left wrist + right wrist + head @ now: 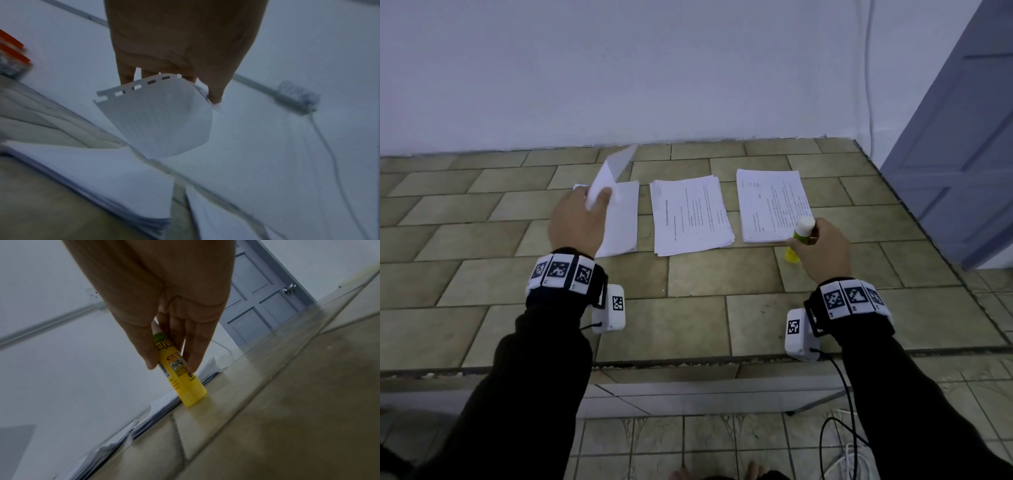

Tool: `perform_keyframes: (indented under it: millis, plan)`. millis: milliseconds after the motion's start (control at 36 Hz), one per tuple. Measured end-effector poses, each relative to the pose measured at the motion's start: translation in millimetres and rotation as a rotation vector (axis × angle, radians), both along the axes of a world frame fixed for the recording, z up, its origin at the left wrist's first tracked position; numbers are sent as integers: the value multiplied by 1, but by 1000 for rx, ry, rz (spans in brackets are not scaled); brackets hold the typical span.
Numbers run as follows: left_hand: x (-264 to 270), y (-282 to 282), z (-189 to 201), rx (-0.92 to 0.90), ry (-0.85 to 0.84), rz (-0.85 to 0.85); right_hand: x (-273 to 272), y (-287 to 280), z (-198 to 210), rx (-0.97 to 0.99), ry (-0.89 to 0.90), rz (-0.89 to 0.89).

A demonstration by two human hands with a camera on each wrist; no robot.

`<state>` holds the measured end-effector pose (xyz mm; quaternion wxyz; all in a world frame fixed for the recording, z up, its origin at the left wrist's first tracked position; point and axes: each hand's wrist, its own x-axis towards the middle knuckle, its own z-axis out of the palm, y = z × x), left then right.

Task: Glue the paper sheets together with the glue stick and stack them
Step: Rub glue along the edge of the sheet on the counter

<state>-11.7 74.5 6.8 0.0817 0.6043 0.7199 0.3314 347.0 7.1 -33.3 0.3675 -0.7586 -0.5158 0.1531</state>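
Note:
Three paper piles lie in a row on the tiled counter: a blank left pile, a printed middle pile and a printed right pile. My left hand pinches one bent white sheet by its near end and holds it above the left pile. My right hand grips a yellow glue stick with a white cap. The stick stands with its base on the counter, just in front of the right pile.
A white wall runs along the back of the counter. A grey-blue door stands at the right. The counter's front edge is near my forearms, with a black cable hanging below the right wrist. Bare tiles lie in front of the piles.

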Motion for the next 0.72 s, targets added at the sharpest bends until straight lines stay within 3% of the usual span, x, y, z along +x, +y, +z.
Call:
perform_keyframes:
  millis: [83, 194, 361, 472, 722]
  plan:
    - [16, -25, 10, 85, -152, -142, 0, 0, 1, 0, 9, 1]
    - [43, -59, 12, -30, -222, -419, 1, -1, 1, -7, 9, 3]
    - [52, -82, -18, -313, 92, -747, 1, -1, 1, -58, -22, 35]
    - [51, -92, -38, -458, 304, -844, 2, -3, -1, -85, -24, 59]
    - [51, -108, -47, -579, 492, -949, 2, -5, -3, -131, -62, 113]
